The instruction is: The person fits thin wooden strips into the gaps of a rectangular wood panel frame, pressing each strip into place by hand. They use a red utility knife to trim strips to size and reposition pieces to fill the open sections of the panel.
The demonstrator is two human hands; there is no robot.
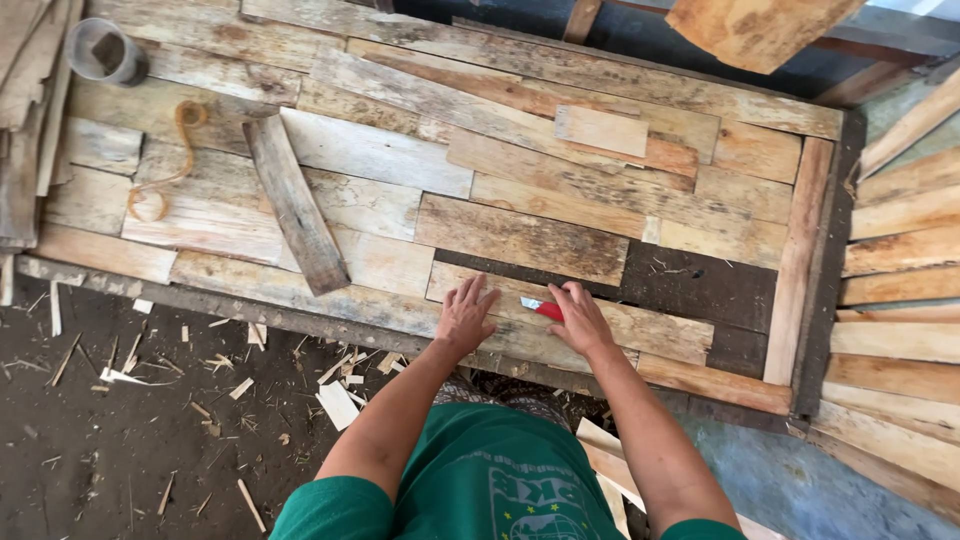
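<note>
Head view of a wooden panel [800, 250] being faced with mismatched planks. In the upper left of the frame stand a grey cup [103, 50] and a curl of orange cord [165, 160]; a loose dark slat [295, 205] lies diagonally across the left-centre boards, and a small pale offcut [600, 130] rests at upper centre. A stack of planks [900, 300] fills the right edge, and wood chips [200, 370] litter the dirt floor at lower left. At lower centre the left hand [465, 315] lies flat, fingers spread and holding nothing, on a pale plank [650, 330] whose long axis runs left to right, dipping slightly toward the right. The right hand [580, 320], just beside it, is closed on a red-handled tool [545, 309] whose light tip points to the left, along the plank; most of the tool is hidden under the fingers. Bare dark backing [700, 285] shows above and to the right of the plank, leaving uncovered room there; the panel's near edge runs just below the hands.
</note>
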